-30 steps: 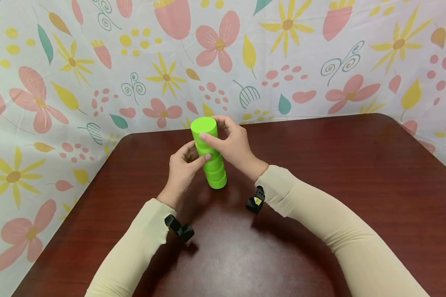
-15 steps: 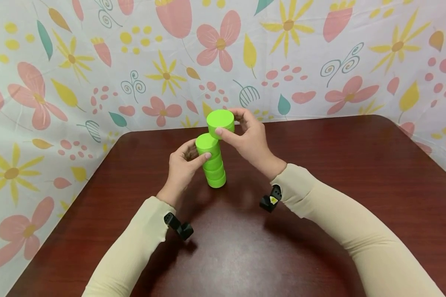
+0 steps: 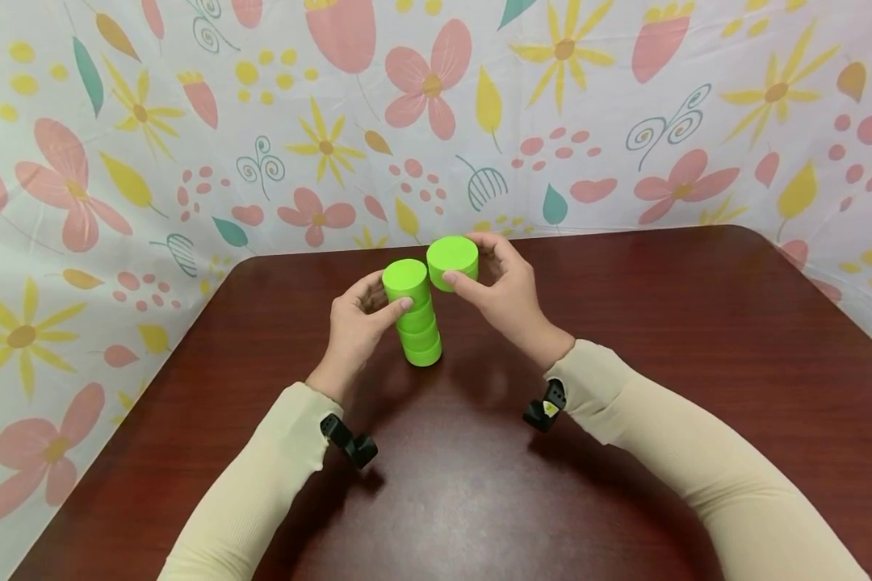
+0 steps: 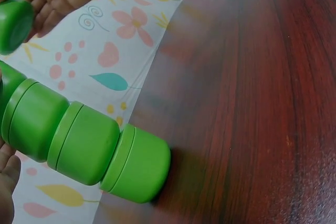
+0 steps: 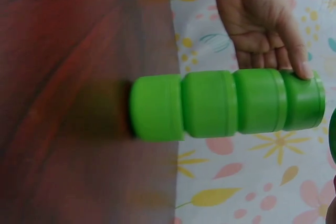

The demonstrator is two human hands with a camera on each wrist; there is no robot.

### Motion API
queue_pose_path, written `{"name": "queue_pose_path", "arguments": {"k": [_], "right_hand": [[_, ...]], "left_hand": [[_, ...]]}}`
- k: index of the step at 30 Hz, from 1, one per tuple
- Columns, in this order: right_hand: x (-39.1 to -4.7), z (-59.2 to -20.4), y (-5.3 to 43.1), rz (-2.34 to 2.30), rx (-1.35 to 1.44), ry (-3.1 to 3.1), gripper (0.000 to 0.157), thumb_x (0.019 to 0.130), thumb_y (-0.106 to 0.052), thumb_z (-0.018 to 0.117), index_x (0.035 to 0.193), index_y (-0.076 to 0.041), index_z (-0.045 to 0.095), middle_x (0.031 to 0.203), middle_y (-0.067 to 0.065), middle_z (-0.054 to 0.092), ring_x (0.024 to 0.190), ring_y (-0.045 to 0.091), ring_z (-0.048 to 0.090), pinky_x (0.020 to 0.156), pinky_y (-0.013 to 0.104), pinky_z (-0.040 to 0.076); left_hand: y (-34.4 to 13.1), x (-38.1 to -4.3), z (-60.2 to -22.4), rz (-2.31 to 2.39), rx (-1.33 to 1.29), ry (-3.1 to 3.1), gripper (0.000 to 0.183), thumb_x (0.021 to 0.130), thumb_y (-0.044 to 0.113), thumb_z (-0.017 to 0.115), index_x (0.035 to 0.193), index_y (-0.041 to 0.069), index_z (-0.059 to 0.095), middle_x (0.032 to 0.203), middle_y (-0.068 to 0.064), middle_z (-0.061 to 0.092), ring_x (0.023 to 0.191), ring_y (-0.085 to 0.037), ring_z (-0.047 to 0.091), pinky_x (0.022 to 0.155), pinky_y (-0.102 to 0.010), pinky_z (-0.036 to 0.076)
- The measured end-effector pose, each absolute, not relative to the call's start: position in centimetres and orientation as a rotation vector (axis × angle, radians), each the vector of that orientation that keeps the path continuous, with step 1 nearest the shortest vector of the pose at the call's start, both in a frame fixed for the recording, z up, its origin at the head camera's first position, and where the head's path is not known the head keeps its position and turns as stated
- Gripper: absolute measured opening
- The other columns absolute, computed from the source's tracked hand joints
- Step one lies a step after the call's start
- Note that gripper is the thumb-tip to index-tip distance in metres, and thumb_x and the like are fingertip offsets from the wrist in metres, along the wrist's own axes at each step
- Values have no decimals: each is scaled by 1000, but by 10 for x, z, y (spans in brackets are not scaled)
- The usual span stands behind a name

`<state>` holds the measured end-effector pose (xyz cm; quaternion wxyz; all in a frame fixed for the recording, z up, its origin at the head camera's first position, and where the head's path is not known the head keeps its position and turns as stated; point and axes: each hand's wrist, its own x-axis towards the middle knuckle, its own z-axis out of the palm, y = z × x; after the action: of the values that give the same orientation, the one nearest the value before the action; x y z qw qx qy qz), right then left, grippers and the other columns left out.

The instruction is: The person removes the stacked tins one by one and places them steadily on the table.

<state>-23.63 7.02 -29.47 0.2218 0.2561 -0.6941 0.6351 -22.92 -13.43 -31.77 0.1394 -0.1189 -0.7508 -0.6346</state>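
Note:
A stack of several bright green round lidded jars [image 3: 419,332] stands upright on the table in the head view. My left hand [image 3: 354,327] grips the stack's top jar [image 5: 302,103], thumb in front and fingers behind. Just right of the stack's top, my right hand [image 3: 510,294] holds a separate green jar [image 3: 453,257] in the air, its thumb across the front. In the left wrist view that held jar [image 4: 13,24] shows at the upper left, apart from the stack. The right wrist view catches only a sliver of it at the right edge.
The dark red-brown wooden table [image 3: 661,339] reaches back to a white floral cloth [image 3: 509,105] hanging behind and on the left. Black straps with small cameras [image 3: 349,442] sit on both wrists.
My right hand has lifted the uppermost jar off the stack and carried it right, then slightly down beside the stack. My left hand stays in place on the stack.

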Motion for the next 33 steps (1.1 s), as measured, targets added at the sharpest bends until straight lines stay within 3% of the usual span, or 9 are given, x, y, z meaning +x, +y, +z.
{"name": "queue_pose_path", "arguments": {"k": [16,22,27,33], "right_hand": [[-231,-330,89,1830,581,-2131,47,79,-8,72,121,0,51,112,11,59,97,12,55,84,21,45],[-230,-339,89,1776,571,-2195,50,79,-8,73,123,0,51,110,14,61,96,18,56,84,33,48],[-230,-346,91,1778,583,-2224,47,80,-9,72,122,0,51,109,14,62,96,17,57,84,31,48],[-231,-351,93,1801,580,-2236,46,79,-9,72,120,-1,53,105,13,62,92,15,57,84,40,48]], "left_hand": [[-135,-230,-317,-1850,-354,-2168,46,78,11,75,121,7,60,111,-13,66,100,-18,63,82,-28,52],[-134,-231,-317,-1849,-351,-2166,46,78,11,75,121,7,60,112,-13,65,100,-17,63,83,-28,51],[-134,-232,-317,-1838,-354,-2170,46,78,11,75,121,6,60,112,-14,65,100,-18,63,83,-29,51],[-135,-232,-317,-1826,-352,-2180,46,79,12,74,122,7,60,112,-13,66,100,-18,63,84,-29,51]]}}
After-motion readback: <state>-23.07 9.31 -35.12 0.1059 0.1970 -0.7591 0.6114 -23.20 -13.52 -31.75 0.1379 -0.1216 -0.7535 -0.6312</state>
